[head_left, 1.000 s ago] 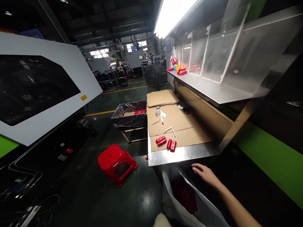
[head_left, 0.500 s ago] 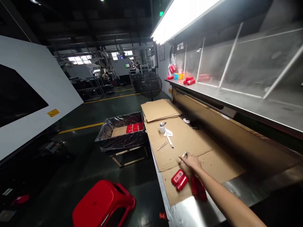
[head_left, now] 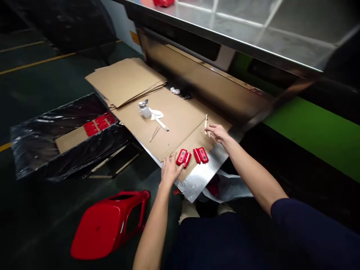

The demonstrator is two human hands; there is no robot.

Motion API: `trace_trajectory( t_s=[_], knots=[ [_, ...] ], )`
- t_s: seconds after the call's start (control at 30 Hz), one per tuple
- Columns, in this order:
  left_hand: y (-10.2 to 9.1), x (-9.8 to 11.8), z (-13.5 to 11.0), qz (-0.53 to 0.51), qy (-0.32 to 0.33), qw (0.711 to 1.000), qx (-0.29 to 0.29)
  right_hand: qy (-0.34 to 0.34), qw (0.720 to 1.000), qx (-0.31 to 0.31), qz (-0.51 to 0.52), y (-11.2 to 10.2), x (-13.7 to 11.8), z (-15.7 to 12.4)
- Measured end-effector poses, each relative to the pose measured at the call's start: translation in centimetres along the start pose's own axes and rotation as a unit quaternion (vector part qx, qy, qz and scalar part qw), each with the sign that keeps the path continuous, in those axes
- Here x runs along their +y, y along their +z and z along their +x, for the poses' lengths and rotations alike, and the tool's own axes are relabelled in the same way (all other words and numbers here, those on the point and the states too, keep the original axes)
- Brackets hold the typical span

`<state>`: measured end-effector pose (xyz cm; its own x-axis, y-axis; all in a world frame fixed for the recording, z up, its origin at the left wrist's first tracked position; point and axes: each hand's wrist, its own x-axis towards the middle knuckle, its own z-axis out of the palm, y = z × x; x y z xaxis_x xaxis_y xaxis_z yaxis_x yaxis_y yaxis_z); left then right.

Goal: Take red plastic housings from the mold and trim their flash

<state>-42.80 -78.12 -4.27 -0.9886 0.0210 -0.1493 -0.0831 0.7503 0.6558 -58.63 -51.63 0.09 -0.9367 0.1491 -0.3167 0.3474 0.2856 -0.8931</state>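
Two small red plastic casings lie side by side on the cardboard near the bench's front corner. My left hand [head_left: 170,170] is on the left casing [head_left: 183,157], thumb at its lower edge and fingers along its left side. The right casing [head_left: 200,155] rests untouched, with a dark round mark on it. Above and to the right of it, my right hand [head_left: 218,133] pinches a slim beige tool [head_left: 206,125] with a shiny tip pointing up. The tool's exact kind is too small to make out.
A metal-topped bottle [head_left: 144,110], a white-and-beige brush-like tool [head_left: 161,124] and tweezers [head_left: 155,133] lie on the cardboard sheet [head_left: 180,116]. Stacked cardboard [head_left: 126,80] sits behind. Left stand a black-lined bin [head_left: 36,150] holding red parts and a red stool [head_left: 98,228]. A metal shelf [head_left: 239,41] overhangs.
The view has swung down and to the right. My left hand has come into view onto the left casing. My right hand, holding the slim tool, has lifted away from the cardboard.
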Motion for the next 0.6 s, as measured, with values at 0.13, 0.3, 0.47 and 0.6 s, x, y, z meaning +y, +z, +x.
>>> trace_trajectory(
  t_s=[0.13,0.3,0.47,0.6],
  knots=[
    [2.8,2.3,2.6,0.117,-0.026,0.993,0.003,-0.010,0.971,0.020,0.239,-9.7,5.3,-9.9],
    [5.3,4.0,3.7,0.174,-0.037,0.984,0.029,0.029,0.912,0.038,0.408,-16.2,17.3,-24.8],
    [6.2,5.9,4.9,0.148,-0.102,0.981,0.068,0.094,0.830,0.044,0.548,-19.1,26.2,-34.6],
    [6.9,8.0,3.0,0.080,-0.159,0.976,0.125,0.115,0.756,0.050,0.642,-22.9,28.4,-38.7]
  ],
)
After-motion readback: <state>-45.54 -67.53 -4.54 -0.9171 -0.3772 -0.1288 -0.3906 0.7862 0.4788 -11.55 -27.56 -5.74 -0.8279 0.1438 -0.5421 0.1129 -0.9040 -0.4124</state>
